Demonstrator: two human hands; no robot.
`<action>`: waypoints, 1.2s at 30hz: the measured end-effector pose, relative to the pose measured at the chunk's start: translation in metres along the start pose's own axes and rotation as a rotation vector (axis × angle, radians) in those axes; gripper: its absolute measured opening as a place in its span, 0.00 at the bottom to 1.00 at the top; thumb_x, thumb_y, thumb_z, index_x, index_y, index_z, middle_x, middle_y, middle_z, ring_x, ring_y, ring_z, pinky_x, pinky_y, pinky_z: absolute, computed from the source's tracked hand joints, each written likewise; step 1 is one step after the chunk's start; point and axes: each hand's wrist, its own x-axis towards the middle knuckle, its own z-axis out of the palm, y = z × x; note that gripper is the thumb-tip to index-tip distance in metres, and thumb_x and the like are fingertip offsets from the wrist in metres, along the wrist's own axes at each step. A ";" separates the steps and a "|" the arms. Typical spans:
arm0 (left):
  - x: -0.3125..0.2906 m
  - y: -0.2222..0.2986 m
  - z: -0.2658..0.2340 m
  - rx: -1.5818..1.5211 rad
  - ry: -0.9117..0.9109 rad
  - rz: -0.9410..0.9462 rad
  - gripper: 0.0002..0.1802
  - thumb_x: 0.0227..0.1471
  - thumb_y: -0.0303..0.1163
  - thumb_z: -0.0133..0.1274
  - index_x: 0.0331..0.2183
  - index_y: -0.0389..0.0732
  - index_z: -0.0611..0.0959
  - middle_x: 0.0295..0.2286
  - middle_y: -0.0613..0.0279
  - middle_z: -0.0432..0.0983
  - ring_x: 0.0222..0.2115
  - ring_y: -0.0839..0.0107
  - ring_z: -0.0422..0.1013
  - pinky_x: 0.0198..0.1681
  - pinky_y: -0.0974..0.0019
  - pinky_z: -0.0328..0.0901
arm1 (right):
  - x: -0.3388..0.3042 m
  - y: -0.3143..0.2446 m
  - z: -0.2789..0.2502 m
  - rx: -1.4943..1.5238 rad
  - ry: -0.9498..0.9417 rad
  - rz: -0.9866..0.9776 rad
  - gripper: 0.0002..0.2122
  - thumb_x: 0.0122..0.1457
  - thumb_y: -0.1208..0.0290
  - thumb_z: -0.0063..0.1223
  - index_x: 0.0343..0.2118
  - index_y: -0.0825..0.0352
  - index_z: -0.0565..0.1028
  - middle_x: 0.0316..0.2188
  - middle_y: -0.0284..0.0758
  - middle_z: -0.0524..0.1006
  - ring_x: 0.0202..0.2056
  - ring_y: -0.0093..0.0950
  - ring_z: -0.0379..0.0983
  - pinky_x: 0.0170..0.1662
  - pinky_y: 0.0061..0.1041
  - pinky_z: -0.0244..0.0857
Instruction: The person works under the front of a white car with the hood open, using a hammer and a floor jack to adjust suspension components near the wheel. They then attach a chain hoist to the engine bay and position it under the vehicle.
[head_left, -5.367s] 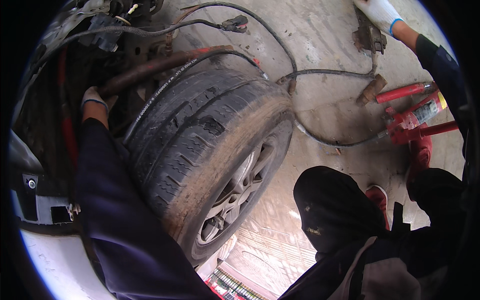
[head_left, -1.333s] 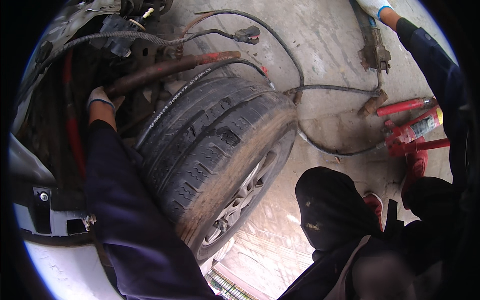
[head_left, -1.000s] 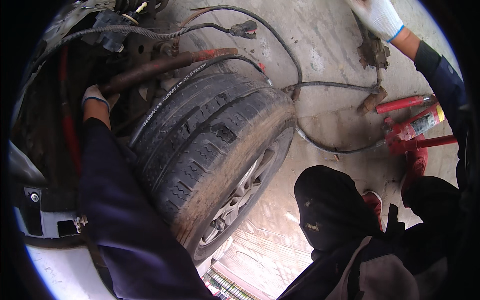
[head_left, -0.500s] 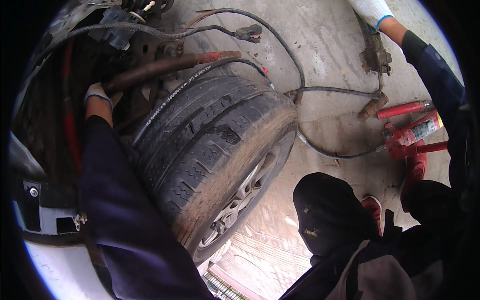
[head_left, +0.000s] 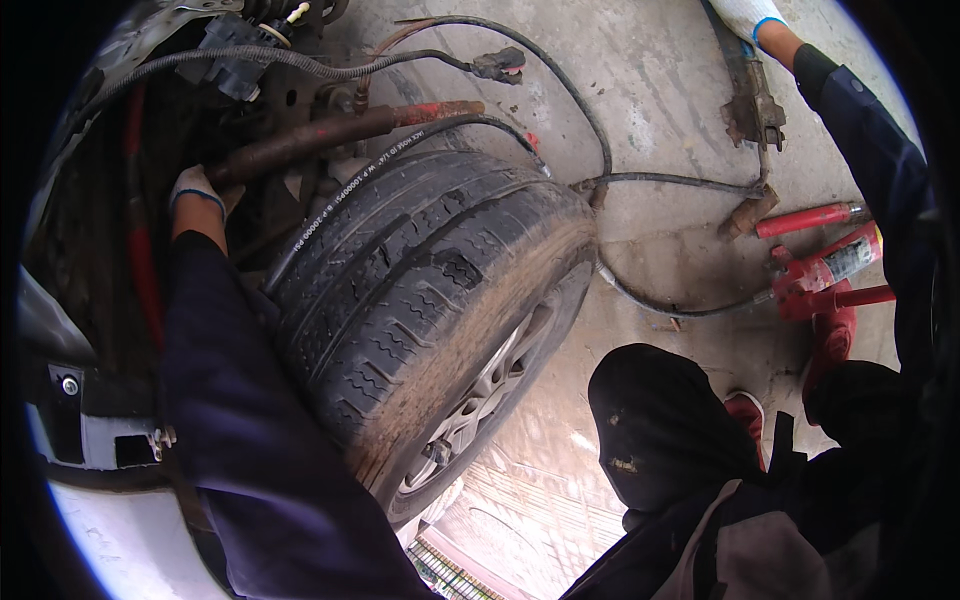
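Note:
My left hand [head_left: 203, 188], in a white knit glove, reaches into the dark wheel well. Its fingers are closed around the lower end of a rusty hydraulic ram [head_left: 305, 140] with a worn red tip, though most of them are hidden. A black hydraulic hose [head_left: 345, 188] curves below the ram, over the tyre [head_left: 430, 260]. At the top right, my right hand [head_left: 748, 18] wears a similar glove with a blue cuff. The picture's edge cuts off its fingers. Beneath it a dark bar leads down to a rusty metal fitting [head_left: 755, 112] on the floor.
A red hand pump [head_left: 815, 270] with a hose stands at the right, beside a red cylinder [head_left: 805, 220]. A corrugated cable [head_left: 330, 70] with a loose connector [head_left: 498, 65] crosses the top. A white body panel [head_left: 115, 540] borders the lower left.
My right hand has shifted slightly to the left and up. My left hand and the ram look almost unmoved.

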 end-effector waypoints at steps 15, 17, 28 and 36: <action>0.010 -0.003 -0.003 0.035 -0.033 0.045 0.23 0.66 0.38 0.44 0.56 0.34 0.72 0.52 0.42 0.70 0.51 0.44 0.72 0.52 0.44 0.76 | -0.017 -0.009 0.007 0.239 0.049 -0.041 0.19 0.67 0.53 0.48 0.45 0.66 0.79 0.38 0.43 0.80 0.43 0.34 0.75 0.51 0.34 0.68; 0.012 -0.004 -0.004 0.012 -0.025 0.032 0.23 0.66 0.38 0.44 0.56 0.34 0.72 0.53 0.42 0.70 0.50 0.43 0.72 0.52 0.44 0.75 | -0.007 -0.005 0.007 -0.006 0.023 0.001 0.20 0.67 0.52 0.47 0.44 0.67 0.79 0.38 0.46 0.80 0.42 0.38 0.76 0.51 0.35 0.69; 0.021 -0.003 -0.005 -0.041 -0.028 0.011 0.23 0.66 0.39 0.47 0.56 0.35 0.73 0.53 0.44 0.70 0.52 0.45 0.71 0.51 0.40 0.75 | -0.072 -0.046 -0.007 0.284 0.153 -0.424 0.19 0.67 0.58 0.49 0.48 0.71 0.76 0.36 0.42 0.79 0.41 0.35 0.75 0.49 0.34 0.69; 0.020 -0.004 -0.005 -0.021 0.002 0.000 0.23 0.65 0.41 0.49 0.55 0.35 0.74 0.53 0.44 0.70 0.52 0.44 0.71 0.50 0.38 0.75 | -0.012 -0.006 -0.002 -0.096 0.008 0.091 0.24 0.64 0.51 0.51 0.47 0.72 0.77 0.42 0.50 0.80 0.45 0.41 0.77 0.50 0.39 0.70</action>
